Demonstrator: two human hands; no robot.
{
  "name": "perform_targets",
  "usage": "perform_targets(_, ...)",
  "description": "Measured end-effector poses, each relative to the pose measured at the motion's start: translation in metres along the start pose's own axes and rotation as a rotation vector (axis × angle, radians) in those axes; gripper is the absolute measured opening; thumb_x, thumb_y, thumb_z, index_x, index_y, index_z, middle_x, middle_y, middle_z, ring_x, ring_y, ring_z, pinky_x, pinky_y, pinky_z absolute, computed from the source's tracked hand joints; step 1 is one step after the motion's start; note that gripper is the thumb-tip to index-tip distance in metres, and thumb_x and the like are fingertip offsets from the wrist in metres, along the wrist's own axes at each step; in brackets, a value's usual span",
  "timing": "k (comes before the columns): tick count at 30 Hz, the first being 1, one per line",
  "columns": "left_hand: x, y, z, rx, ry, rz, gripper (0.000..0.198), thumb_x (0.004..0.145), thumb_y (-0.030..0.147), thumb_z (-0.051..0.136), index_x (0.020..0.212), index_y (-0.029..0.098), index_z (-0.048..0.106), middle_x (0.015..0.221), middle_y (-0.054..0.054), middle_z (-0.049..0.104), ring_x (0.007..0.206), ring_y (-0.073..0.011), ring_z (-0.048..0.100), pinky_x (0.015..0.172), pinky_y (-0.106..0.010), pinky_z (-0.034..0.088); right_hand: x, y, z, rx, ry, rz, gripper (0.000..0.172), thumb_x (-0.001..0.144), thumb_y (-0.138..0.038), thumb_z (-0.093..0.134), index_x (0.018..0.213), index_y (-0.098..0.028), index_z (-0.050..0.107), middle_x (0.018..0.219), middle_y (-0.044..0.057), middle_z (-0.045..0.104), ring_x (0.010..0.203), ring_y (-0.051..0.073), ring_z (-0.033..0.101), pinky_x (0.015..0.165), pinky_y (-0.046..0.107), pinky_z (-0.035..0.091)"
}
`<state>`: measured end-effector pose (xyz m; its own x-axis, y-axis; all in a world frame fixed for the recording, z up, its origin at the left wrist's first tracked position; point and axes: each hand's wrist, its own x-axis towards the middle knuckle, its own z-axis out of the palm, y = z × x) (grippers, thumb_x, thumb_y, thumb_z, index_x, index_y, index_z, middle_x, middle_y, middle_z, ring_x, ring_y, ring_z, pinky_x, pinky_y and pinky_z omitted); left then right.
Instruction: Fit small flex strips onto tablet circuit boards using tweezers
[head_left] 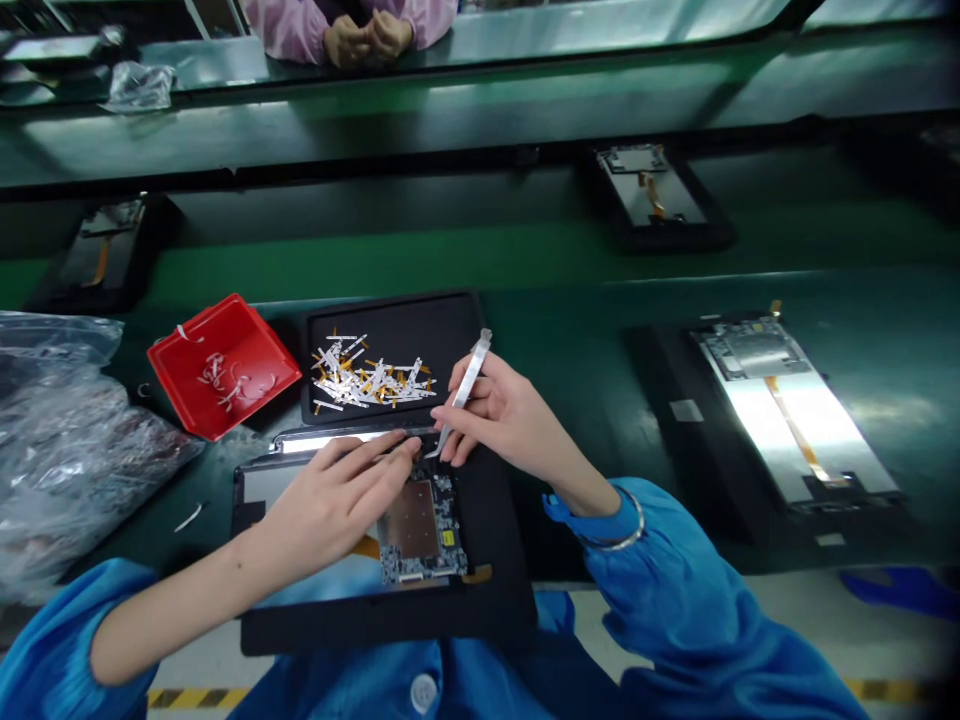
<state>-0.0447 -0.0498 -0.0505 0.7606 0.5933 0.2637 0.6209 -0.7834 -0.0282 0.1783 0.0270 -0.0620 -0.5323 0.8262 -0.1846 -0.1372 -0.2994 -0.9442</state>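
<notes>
My right hand [499, 410] pinches metal tweezers [465, 385], tips pointing down at the top edge of an opened tablet [420, 525] that lies in a black holder [495, 590] in front of me. My left hand [337, 500] lies flat on the tablet's back, fingers stretched together, fingertips pressing near the tweezer tips. The tablet's circuit board and a copper-coloured shield show below my left hand. What the tweezer tips touch is too small to make out.
A black tray [450, 325] holds several small silver and orange strips [367, 380]. A red dish [225, 365] with white scraps sits left of it. Plastic bags [60, 440] lie far left. Another opened tablet [787, 410] lies right. Across the conveyor, another person's clasped hands [367, 40] rest.
</notes>
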Motion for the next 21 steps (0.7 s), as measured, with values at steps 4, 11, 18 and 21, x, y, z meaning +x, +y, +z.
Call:
perform_targets(4, -0.002, -0.002, 0.001, -0.056, -0.014, -0.044, 0.033, 0.097, 0.004, 0.037, 0.124, 0.006, 0.057, 0.129, -0.013, 0.067, 0.122, -0.0227, 0.061, 0.091, -0.036, 0.046, 0.003, 0.001, 0.002, 0.022, -0.010, 0.032, 0.043, 0.075, -0.030, 0.080, 0.092, -0.021, 0.042, 0.066, -0.005, 0.067, 0.054, 0.016, 0.072, 0.047, 0.021, 0.060)
perform_targets(11, 0.000, -0.007, -0.008, -0.217, 0.023, -0.041, 0.033, 0.093, 0.003, 0.041, 0.120, 0.012, 0.059, 0.130, -0.017, 0.064, 0.123, -0.0233, 0.060, 0.094, -0.036, 0.050, 0.002, 0.000, 0.004, 0.045, 0.062, 0.044, 0.047, 0.072, -0.039, 0.081, 0.089, -0.022, 0.041, 0.065, -0.005, 0.066, 0.050, 0.016, 0.070, 0.045, 0.022, 0.059)
perform_targets(18, -0.004, -0.003, -0.011, -0.156, 0.021, -0.029, 0.032, 0.095, 0.006, 0.046, 0.122, 0.013, 0.061, 0.122, -0.016, 0.066, 0.124, -0.0263, 0.059, 0.096, -0.039, 0.053, 0.000, 0.000, 0.006, 0.038, 0.086, 0.044, 0.047, 0.071, -0.037, 0.083, 0.088, -0.022, 0.041, 0.065, -0.004, 0.068, 0.051, 0.017, 0.071, 0.045, 0.022, 0.059)
perform_targets(21, -0.005, -0.002, -0.011, -0.160, 0.017, -0.037, 0.034, 0.095, 0.005, 0.045, 0.123, 0.013, 0.062, 0.123, -0.016, 0.067, 0.124, -0.0266, 0.059, 0.097, -0.039, 0.054, 0.000, 0.000, 0.005, 0.038, 0.088, 0.049, 0.048, 0.070, -0.037, 0.083, 0.088, -0.022, 0.041, 0.064, -0.004, 0.067, 0.050, 0.017, 0.071, 0.045, 0.022, 0.059)
